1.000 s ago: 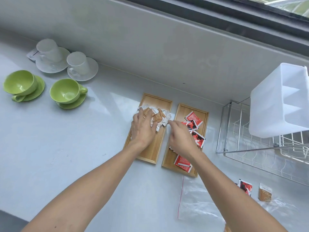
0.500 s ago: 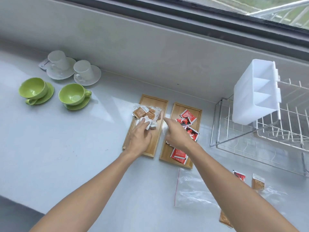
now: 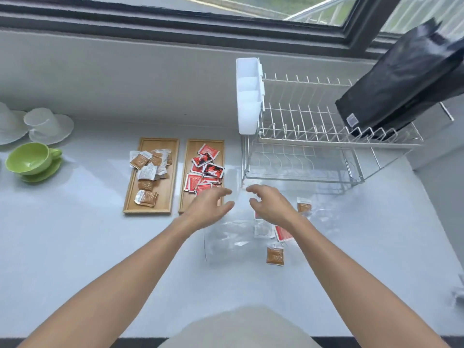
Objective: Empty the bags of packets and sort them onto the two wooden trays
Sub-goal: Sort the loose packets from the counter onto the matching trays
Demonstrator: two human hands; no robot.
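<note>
A single wide-angle head view looks forward and steeply down from above the near edge of the tabletop (image 3: pixel 75 259), facing the far edge under the window (image 3: pixel 226 11). It sits close: both forearms run up from the bottom corners of the frame. Straight lines bow toward the sides. No second view shares the scene.

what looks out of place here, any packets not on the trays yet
Yes. A brown packet, another brown packet and a red packet lie loose on the counter by the clear bag, off both trays. Both hands, left and right, are empty.
</note>
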